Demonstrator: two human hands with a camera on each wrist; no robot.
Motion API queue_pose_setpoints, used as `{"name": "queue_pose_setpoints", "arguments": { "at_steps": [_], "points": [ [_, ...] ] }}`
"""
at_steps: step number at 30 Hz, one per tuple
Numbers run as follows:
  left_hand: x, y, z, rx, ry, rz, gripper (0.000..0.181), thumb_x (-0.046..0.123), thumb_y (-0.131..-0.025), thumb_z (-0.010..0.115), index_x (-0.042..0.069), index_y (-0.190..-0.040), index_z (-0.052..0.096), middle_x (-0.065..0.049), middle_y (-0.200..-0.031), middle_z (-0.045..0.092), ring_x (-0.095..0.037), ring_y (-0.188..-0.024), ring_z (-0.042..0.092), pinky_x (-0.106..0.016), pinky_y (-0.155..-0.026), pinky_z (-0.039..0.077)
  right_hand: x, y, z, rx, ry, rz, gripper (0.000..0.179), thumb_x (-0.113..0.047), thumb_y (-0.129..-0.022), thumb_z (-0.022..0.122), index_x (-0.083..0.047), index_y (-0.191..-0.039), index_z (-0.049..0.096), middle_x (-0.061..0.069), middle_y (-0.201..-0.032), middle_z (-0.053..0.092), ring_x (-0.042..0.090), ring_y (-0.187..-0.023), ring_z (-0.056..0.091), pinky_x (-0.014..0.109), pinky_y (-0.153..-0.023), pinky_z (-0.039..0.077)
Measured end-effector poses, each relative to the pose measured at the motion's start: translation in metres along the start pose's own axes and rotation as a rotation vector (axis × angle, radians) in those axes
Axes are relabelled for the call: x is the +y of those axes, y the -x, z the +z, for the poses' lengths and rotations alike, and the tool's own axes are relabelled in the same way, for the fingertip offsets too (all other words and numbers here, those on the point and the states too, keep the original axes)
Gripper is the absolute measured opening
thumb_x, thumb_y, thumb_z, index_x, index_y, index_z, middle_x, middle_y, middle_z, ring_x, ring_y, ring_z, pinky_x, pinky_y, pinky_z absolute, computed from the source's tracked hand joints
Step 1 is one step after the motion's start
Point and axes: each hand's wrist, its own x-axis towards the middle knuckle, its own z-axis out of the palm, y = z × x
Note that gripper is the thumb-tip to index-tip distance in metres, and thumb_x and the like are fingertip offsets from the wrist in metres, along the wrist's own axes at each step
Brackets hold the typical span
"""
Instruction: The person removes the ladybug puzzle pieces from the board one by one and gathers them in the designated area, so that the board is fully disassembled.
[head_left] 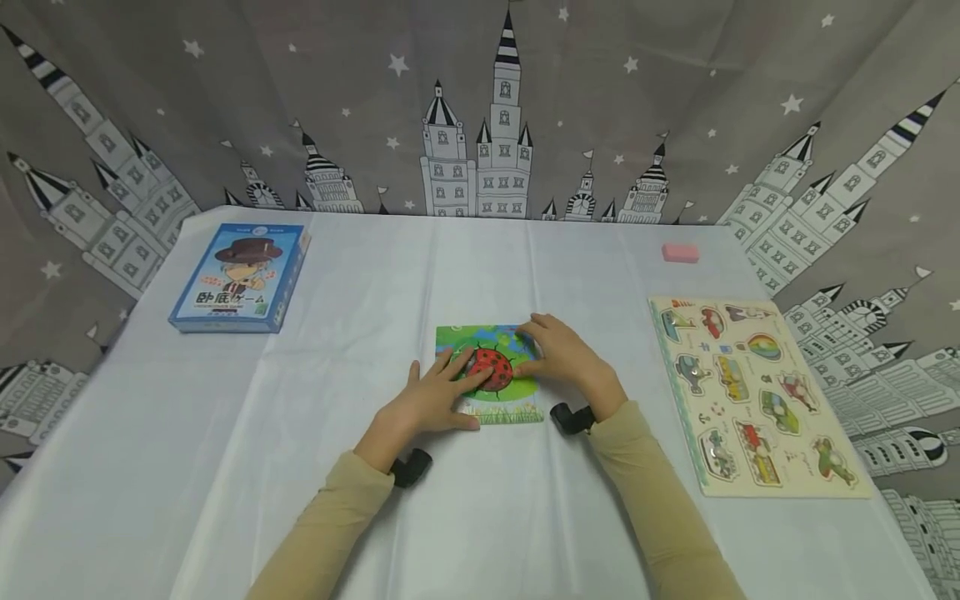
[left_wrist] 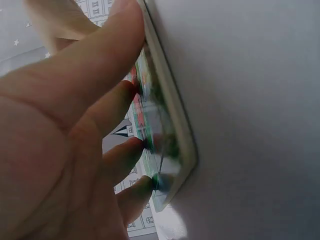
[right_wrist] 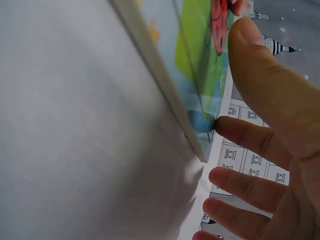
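A small square ladybug puzzle board (head_left: 510, 412) lies flat on the white table before me. Its red ladybug (head_left: 495, 359) has black spots and sits on a green patch. My left hand (head_left: 429, 402) rests over the board's left side, fingers spread; in the left wrist view several of its fingertips (left_wrist: 145, 144) touch the picture. From the right side, my right hand (head_left: 564, 357) touches the board with its thumb near the ladybug and its index finger by the upper right corner. In the right wrist view the other fingers (right_wrist: 245, 187) extend past the board's edge.
At the back left lies a blue game box (head_left: 237, 279). A wooden vehicle puzzle board (head_left: 738, 446) is on the right, with a pink eraser-like block (head_left: 680, 253) behind it. A grey castle-print curtain (head_left: 360, 75) hangs beyond the white table (head_left: 352, 275).
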Motion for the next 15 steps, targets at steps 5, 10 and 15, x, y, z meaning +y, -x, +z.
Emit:
{"name": "queue_pose_setpoints", "arguments": {
  "at_steps": [5,10,15],
  "points": [
    [-0.0002,-0.0002,0.0026,0.000,-0.015,0.004,0.076,0.051,-0.077,0.064,0.027,-0.142,0.031,-0.006,-0.151,0.006,-0.034,-0.135,0.000,-0.067,-0.096,0.007,0.0025,-0.0082,0.0029,0.003,0.047,-0.012,0.066,-0.036,-0.069,0.077,-0.004,-0.121,0.052,0.021,-0.134,0.038,0.036,-0.125,0.033,0.044,-0.102,0.026],
    [0.0002,0.0008,0.0009,0.000,0.005,0.005,0.076,0.049,-0.076,0.065,0.027,-0.141,0.033,-0.007,-0.151,0.006,-0.035,-0.135,0.000,-0.068,-0.095,0.006,0.0039,-0.0108,0.0045,0.001,0.031,-0.017,0.067,-0.033,-0.068,0.079,-0.003,-0.121,0.051,0.019,-0.131,0.042,0.033,-0.123,0.036,0.042,-0.102,0.028],
    [0.0007,0.0014,-0.0002,-0.003,0.018,0.008,0.076,0.048,-0.076,0.065,0.026,-0.141,0.033,-0.008,-0.150,0.007,-0.035,-0.135,0.000,-0.068,-0.095,0.006,0.0020,-0.0116,0.0047,-0.009,0.028,0.002,0.063,-0.031,-0.069,0.079,-0.002,-0.118,0.053,0.018,-0.132,0.043,0.032,-0.123,0.037,0.040,-0.102,0.027]
  ]
}}
